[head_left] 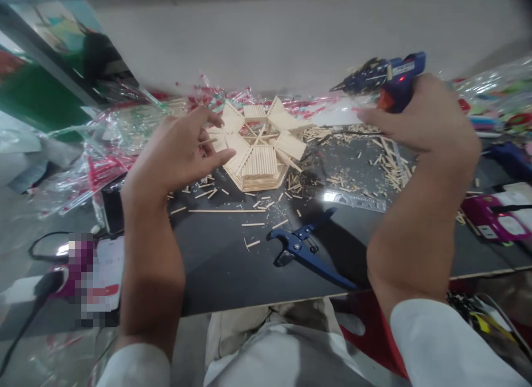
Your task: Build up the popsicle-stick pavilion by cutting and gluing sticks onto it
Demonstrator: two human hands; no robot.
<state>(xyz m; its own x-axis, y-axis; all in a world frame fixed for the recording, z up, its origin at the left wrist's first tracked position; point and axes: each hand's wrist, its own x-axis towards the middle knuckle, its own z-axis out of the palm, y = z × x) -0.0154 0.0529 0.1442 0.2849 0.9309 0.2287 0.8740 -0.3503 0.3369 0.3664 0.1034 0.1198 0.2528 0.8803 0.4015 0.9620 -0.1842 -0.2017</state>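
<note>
My right hand [436,118] is wrapped round the handle of a blue glue gun [401,79], raised at the back right with its nozzle pointing left. A small red light glows on the gun. My left hand [174,151] is at the left side of a small model [260,164] built from thin wooden sticks, its thumb and fingers apart and curved. Whether its fingertips touch the model I cannot tell. The model has slanted stick panels around a many-sided base, and its left part is partly hidden behind my hand.
A blue hand cutter [310,254] lies on the dark table [220,265] in front. Cut stick pieces are scattered around a clear ruler [355,201] and one long stick [226,211]. Plastic wrapping [103,137] lies left. Purple power sockets [494,218] with cables sit right.
</note>
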